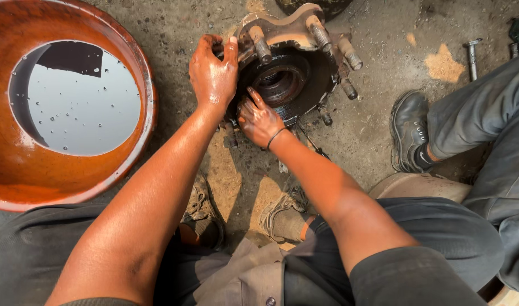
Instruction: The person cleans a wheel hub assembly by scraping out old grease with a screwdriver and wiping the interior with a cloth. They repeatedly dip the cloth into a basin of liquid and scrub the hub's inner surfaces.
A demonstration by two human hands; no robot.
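Closest in, my two worn shoes point(282, 212) are planted on the oil-stained floor point(378, 34). Beyond them my right hand point(259, 119) lies loosely open, fingers pressed against the near face of the wheel hub point(282, 79), grasping nothing. My left hand point(213, 71) is curled over the hub's left flange edge, thumb up, gripping it. The hub rests on the floor, tilted, its threaded studs point(259, 44) pointing up and out around the dark central bore. Judged heavy, rigid and greasy; the flange rim between studs looks the surest hold, as the bore looks slick. To my left stands a large orange basin point(140, 68) of dark liquid. To my right sits another person's black boot point(408, 127), with a loose bolt point(472, 56) farther off.
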